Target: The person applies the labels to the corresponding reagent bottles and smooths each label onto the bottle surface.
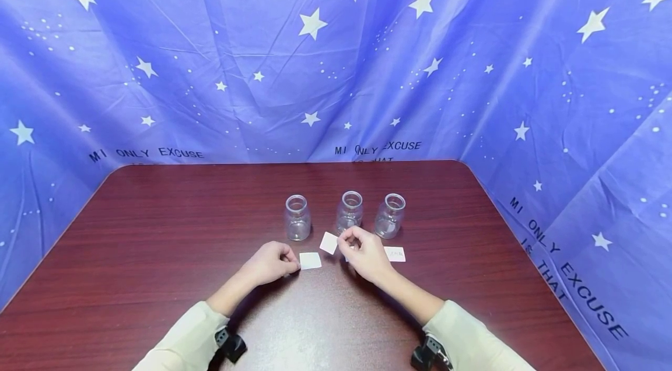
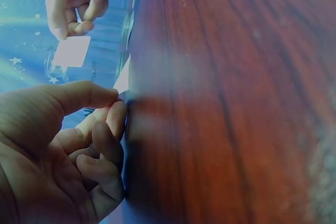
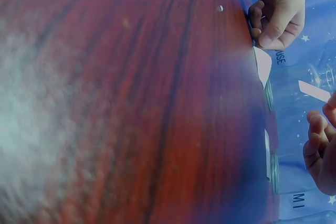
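Observation:
My right hand pinches a small white paper card between thumb and finger. In the left wrist view this card is held up off the table, its blank face showing. My left hand rests on the tabletop, thumb and forefinger pinching the left end of a second white card. The left wrist view shows that card with its near corner at the fingertips. Beside my right hand lies another white card with faint handwriting. Part of the table behind the right hand is hidden.
Three open clear glass jars stand in a row beyond the hands: a left jar, a middle jar and a right jar. The dark red wooden table meets a blue star-patterned curtain at the back and sides.

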`<state>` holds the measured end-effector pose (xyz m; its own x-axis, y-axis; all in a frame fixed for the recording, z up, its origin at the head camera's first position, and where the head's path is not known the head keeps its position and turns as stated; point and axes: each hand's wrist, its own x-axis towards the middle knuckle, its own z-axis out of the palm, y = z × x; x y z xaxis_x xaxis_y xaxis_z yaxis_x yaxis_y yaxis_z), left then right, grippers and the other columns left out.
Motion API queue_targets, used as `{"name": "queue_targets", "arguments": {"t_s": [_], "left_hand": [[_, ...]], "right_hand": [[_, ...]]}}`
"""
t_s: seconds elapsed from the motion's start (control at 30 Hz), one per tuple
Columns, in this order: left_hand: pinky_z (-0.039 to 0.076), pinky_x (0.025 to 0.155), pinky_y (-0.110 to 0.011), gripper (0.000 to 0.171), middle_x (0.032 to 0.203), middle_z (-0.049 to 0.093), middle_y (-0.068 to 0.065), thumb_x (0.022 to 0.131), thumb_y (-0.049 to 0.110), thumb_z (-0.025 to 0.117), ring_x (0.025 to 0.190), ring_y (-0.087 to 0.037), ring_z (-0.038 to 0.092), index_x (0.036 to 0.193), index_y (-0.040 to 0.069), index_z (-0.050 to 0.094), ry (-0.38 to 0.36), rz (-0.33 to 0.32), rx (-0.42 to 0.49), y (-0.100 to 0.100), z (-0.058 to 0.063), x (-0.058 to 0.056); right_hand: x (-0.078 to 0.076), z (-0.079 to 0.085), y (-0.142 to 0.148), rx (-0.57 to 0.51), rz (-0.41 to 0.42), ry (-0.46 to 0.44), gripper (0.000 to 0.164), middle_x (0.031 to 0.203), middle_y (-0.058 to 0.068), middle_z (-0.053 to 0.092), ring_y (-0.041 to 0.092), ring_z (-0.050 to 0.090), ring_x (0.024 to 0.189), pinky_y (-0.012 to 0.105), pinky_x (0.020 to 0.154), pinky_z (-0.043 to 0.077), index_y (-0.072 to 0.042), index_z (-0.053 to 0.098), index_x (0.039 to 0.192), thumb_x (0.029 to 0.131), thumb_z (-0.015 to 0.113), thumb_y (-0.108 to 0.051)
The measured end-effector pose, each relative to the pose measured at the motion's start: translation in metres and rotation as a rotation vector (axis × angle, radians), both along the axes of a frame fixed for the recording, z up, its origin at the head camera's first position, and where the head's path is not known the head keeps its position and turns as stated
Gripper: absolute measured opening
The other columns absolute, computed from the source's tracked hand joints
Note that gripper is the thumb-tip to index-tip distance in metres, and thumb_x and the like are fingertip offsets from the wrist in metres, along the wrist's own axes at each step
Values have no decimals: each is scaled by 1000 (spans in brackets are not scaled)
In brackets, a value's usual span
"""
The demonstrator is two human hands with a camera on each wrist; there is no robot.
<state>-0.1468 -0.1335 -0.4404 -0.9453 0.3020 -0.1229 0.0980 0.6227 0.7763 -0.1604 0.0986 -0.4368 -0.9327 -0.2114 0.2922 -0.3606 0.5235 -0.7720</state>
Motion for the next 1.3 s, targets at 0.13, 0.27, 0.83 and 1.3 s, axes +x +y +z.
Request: {"name": "queue_targets", "arguments": {"t_s": [0.13,0.27,0.83,1.3], "left_hand": [[43,49,-22,7,57,54,6,76,12,68,52,-6,49,72,8,63,-5,6,2,-1,0,0],[42,49,-21,7,58,54,7,77,13,67,52,-6,49,74,8,63,2,6,13,-1,-1,-2],[46,55,-20,9,71,65,0,83,18,67,56,-7,55,83,9,67,112,91,153,13,5,-6],[42,57,-17,9,70,63,1,81,16,69,60,-3,50,86,8,69,158,157,228,29,9,-8]], "right_hand": [[0,-1,-2,6,0,-1,9,64,-8,56,3,41,48,17,46,35,-17,65,77,82,61,-11],[-1,-4,-3,12,-1,3,9,64,-8,56,2,42,50,17,47,36,-18,65,78,82,61,-12],[-1,-1,-10,22,10,35,6,67,-9,58,-1,42,53,17,49,37,-17,66,79,83,63,-14],[3,-1,-16,46,40,181,5,67,-6,59,-3,42,55,15,49,38,-11,67,82,83,64,-15]]}}
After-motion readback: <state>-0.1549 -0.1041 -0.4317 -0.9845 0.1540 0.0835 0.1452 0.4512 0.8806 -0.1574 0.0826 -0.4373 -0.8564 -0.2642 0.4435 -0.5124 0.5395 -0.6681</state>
